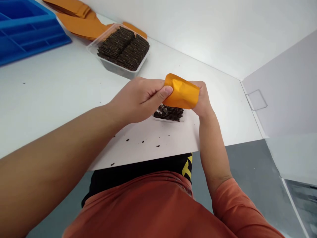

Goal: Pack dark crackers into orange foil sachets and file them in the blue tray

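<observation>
A small orange paper packet (pixel 182 93) is held up in front of me, its middle bulging a little. My left hand (pixel 146 97) pinches its left end, thumb pressed on the near face. My right hand (pixel 204 99) is closed round the right end, and its fingers are hidden behind the paper. Below the packet stands a small clear tub (pixel 168 121) of thin dark pieces (pixel 174 114), some of them broken, partly covered by the packet and my left hand.
Farther back is a larger clear plastic box (pixel 116 69) with rows of thin dark slices (pixel 123 48). Stacks of flat orange packets (pixel 81 24) lie behind it, beside a blue compartment tray (pixel 32 36). Dark crumbs (pixel 143 141) dot the white table (pixel 61 99) near its front edge.
</observation>
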A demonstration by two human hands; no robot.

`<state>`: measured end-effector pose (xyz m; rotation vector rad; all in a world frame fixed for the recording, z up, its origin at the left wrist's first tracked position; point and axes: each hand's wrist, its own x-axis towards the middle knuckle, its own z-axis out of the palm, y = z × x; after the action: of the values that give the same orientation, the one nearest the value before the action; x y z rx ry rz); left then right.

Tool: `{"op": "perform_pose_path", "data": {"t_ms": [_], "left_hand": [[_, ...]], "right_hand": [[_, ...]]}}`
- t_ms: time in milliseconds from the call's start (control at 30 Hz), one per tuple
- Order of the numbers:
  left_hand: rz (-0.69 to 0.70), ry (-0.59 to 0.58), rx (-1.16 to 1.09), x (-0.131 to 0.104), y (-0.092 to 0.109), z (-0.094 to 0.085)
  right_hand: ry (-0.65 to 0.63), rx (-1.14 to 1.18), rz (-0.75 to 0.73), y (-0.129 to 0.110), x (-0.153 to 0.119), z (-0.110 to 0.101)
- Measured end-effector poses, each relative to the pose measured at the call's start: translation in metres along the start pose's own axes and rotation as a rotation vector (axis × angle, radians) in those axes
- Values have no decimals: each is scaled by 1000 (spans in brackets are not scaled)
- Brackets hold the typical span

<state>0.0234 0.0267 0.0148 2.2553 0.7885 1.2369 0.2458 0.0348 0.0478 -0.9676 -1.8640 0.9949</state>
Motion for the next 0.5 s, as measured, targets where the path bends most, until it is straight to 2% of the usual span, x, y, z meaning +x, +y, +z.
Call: {"op": "perform_pose_path", "data": {"t_ms": [200, 367, 500], "left_hand": [[146, 239, 163, 0, -19, 9], [300, 189, 395, 4, -14, 15], [292, 232, 431, 7, -15, 1]], "right_hand": [[62, -19, -1, 3, -1, 4], [58, -86, -26, 8, -2, 12], [116, -136, -91, 3, -1, 14]]}}
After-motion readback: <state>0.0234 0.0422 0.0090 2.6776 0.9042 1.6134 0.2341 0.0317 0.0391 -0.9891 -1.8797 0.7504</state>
